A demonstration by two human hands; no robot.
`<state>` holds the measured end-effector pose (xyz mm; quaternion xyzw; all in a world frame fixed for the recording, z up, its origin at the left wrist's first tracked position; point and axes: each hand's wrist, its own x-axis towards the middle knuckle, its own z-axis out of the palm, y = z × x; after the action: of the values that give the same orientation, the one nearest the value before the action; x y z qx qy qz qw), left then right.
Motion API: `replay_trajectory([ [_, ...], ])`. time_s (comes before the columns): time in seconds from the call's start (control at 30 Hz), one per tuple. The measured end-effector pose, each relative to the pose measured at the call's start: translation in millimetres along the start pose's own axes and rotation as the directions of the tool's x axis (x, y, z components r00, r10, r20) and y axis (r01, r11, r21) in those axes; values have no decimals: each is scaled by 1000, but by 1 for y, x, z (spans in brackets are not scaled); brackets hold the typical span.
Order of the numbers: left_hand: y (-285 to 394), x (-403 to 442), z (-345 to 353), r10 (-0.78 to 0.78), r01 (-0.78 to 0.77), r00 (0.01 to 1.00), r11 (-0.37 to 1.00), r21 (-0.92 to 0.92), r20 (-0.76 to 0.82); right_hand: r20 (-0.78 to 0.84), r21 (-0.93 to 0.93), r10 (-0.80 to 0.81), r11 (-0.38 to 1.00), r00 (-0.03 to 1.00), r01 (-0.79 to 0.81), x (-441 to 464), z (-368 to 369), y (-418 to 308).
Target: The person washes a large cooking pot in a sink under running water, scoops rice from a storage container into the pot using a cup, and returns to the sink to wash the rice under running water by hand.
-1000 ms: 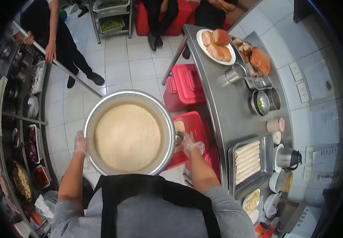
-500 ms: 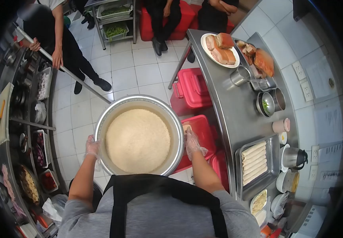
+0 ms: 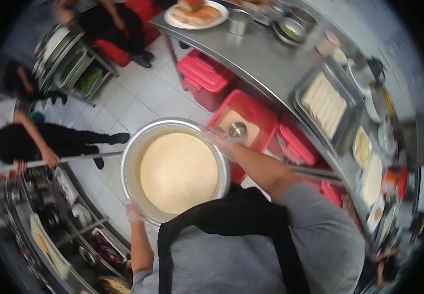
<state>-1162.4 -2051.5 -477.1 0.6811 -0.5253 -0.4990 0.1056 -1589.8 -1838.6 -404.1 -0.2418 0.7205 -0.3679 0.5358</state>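
A large round metal pot (image 3: pixel 128 171) is in front of my body, with pale grain (image 3: pixel 178 172) filling much of it. My left hand (image 3: pixel 136 213), in a clear plastic glove, grips the pot's rim at its lower left. On the upper right side, my gloved right hand (image 3: pixel 221 140) is closed on the rim, its fingers partly blurred. Just beyond that hand, a small metal bowl (image 3: pixel 238 130) lies on pale grain inside an open red bin (image 3: pixel 266 115).
A steel table (image 3: pixel 266 63) at the right bears a plate of meat (image 3: pixel 195 15) and a tray of pale rolls (image 3: pixel 323 105). A lidded red bin (image 3: pixel 204 73) stands beneath. At the left, a person (image 3: pixel 35 137) holds a long pole (image 3: pixel 87 157); shelves (image 3: pixel 82 232) are below.
The whole view has rotated and shifted as my body turned. My right hand has left the small metal bowl and now holds the pot's rim. My left hand stays at the pot.
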Motion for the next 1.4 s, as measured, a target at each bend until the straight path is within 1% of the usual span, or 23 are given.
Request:
replay_trajectory([
  [0.07,8,23,-41,58,-53,998,992,-113,38,51,154,135,978,990,-141,-41,10,-44],
  [0.17,30,64,-117,121,-101,991,948,-301,49,107,-3,-165,986,980,166,-57,45,-31],
  [0.23,74,50,-166,137,-118,990,940,-319,37,222,-99,-135,982,966,160,-88,58,-63],
  [0.27,95,36,-188,150,-133,988,939,-317,32,281,-149,-113,976,953,160,-102,64,-78],
  [0.33,136,5,-230,203,-186,978,948,-258,41,453,-135,-197,949,870,285,-120,79,-95],
  [0.4,163,-13,-274,276,-269,959,958,-102,57,547,-14,-347,906,762,423,-126,100,-97],
  [0.47,175,-29,-306,214,-198,974,964,-176,77,584,-128,-379,830,718,543,-130,105,-104],
  [0.53,175,-54,-303,162,-173,979,982,-77,-127,678,32,-415,842,607,539,-136,103,-103],
  [0.57,182,-72,-283,161,-169,967,985,-25,-199,684,-129,-326,826,652,549,-163,81,-117],
  [0.6,181,-86,-268,162,-162,949,987,23,-270,690,-208,-308,783,655,587,-162,75,-115],
  [0.63,158,-43,-294,74,-103,986,973,-206,-146,648,-142,-366,804,668,578,-138,86,-103],
  [0.67,147,-29,-299,128,-139,966,990,-38,-224,598,-73,-422,818,682,570,-110,96,-81],
  [0.73,142,-18,-306,266,-156,903,935,319,-337,567,174,-588,770,577,613,-78,46,-32],
  [0.8,140,-42,-297,356,-80,812,853,516,-462,154,-139,-639,741,753,657,-115,-18,31],
  [0.83,139,-59,-289,368,-32,775,835,550,-514,-64,-274,-617,767,784,581,-134,-50,62],
  [0.87,139,-77,-283,374,4,741,828,561,-558,-307,-368,-560,815,769,447,-140,-83,104],
  [0.93,137,-108,-272,372,63,692,823,565,-619,-724,-366,-328,928,607,66,-161,-132,207],
  [1.0,134,-135,-263,359,101,656,830,548,-664,-928,-149,-26,940,371,-307,-190,-165,298],
  [1.07,130,-164,-260,338,131,627,843,522,-702,-949,128,248,870,197,-477,-215,-190,358],
  [1.13,131,-192,-253,317,159,609,850,503,-728,-890,311,426,827,162,-468,-227,-210,394],
  [1.2,135,-213,-246,298,172,603,857,485,-740,-828,428,530,808,181,-405,-223,-224,416],
  [1.3,145,-219,-243,316,148,591,862,486,-742,-761,563,617,782,200,-266,-214,-234,427],
  [1.4,146,-192,-259,388,85,567,849,521,-726,-717,672,662,740,219,-38,-200,-235,417],
])
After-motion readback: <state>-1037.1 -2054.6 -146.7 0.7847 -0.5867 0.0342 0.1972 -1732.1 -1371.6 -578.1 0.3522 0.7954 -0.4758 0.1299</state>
